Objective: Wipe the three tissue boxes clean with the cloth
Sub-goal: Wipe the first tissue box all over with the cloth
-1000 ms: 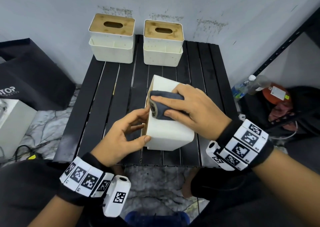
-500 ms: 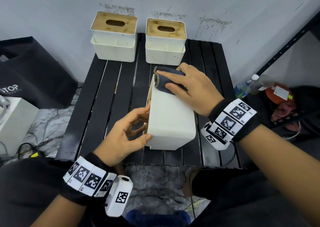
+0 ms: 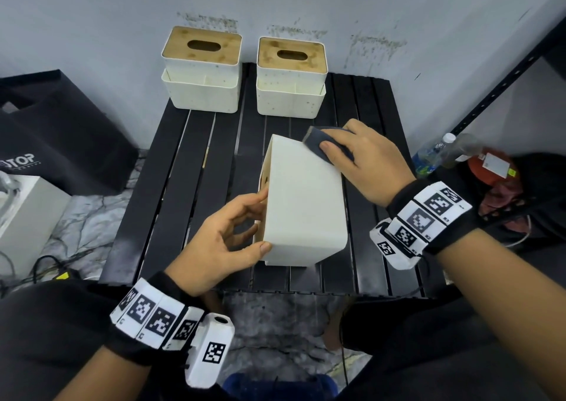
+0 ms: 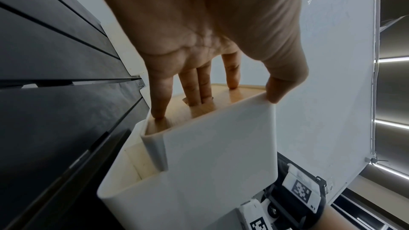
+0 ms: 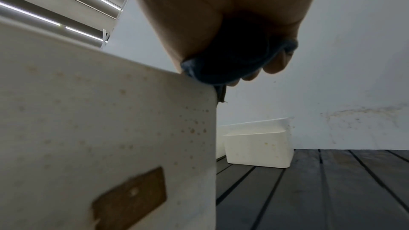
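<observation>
A white tissue box (image 3: pixel 303 204) lies on its side in the middle of the black slatted table (image 3: pixel 171 186), its wooden lid facing left. My left hand (image 3: pixel 232 232) holds it at the near left corner, thumb on the upper face and fingers on the lid (image 4: pixel 199 109). My right hand (image 3: pixel 364 162) grips a folded dark blue cloth (image 3: pixel 321 143) and presses it on the box's far right upper corner (image 5: pixel 208 83). Two more white boxes with wooden lids, one (image 3: pixel 200 70) on the left and one (image 3: pixel 291 76) on the right, stand upright at the table's back edge.
A black bag (image 3: pixel 61 131) and a white case (image 3: pixel 27 214) sit on the floor left of the table. A plastic bottle (image 3: pixel 432 155) and a red item (image 3: pixel 493 171) lie at the right, below a black shelf post (image 3: pixel 502 79). The wall stands right behind the boxes.
My right hand has slid the cloth along the box's upper face, from its middle to the far right corner. The left hand has kept its hold.
</observation>
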